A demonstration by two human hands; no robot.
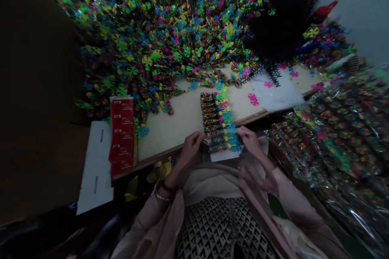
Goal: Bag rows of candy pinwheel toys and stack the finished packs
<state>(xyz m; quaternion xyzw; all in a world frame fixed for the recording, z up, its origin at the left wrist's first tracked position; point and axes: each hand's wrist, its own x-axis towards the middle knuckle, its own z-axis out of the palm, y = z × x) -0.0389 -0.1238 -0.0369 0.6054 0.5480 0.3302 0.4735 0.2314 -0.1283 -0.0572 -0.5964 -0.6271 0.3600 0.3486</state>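
Note:
My left hand [192,144] and my right hand [250,141] pinch opposite sides of a clear plastic bag [223,132] near the table's front edge. The bag covers the near end of a row of small candy-filled tubes [210,110], which lie side by side. Their right ends carry bright plastic wheels [223,104] in pink, green, yellow and blue. Under the near tubes, a piece of white card [225,156] shows at the bag's lower part. Both hands have their fingers closed on the thin film.
A large heap of similar candy toys [170,28] covers the back. Red printed cards [122,133] lie at left, beside white cardboard [96,166]. Black plastic netting [273,28] and white sheets [276,91] are at right. Filled clear packs [337,141] pile up on the right.

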